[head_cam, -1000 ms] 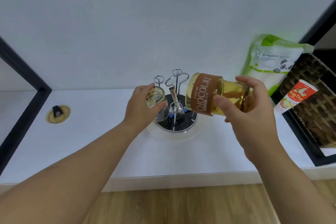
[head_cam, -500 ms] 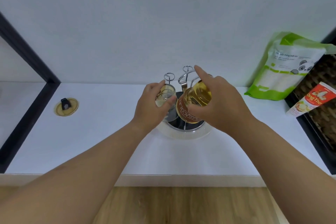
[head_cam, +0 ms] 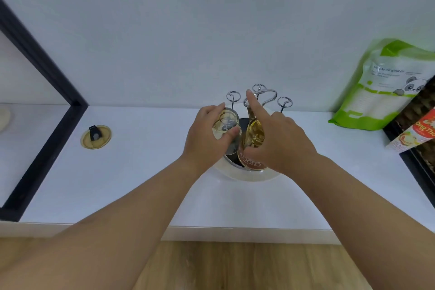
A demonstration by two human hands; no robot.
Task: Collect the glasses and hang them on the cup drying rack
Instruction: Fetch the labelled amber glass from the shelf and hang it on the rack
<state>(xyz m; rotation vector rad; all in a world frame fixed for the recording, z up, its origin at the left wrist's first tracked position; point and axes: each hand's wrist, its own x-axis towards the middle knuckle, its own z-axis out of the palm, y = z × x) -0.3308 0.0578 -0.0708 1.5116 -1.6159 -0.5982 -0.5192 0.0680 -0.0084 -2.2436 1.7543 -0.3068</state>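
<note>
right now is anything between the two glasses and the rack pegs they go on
Nothing visible blocks them. The left hand holds the clear glass inverted over the rack, and the right hand holds the amber glass there too. The pegs under both glasses are hidden, so seating cannot be confirmed.

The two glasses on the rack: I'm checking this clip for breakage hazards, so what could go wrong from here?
1. The clear glass in the left hand and the amber chocolate-label glass in the right hand sit very close together over the cup drying rack; they could knock together.
2. The right forefinger points up off the amber glass, so that grip looks loose; the glass might slip.
</note>
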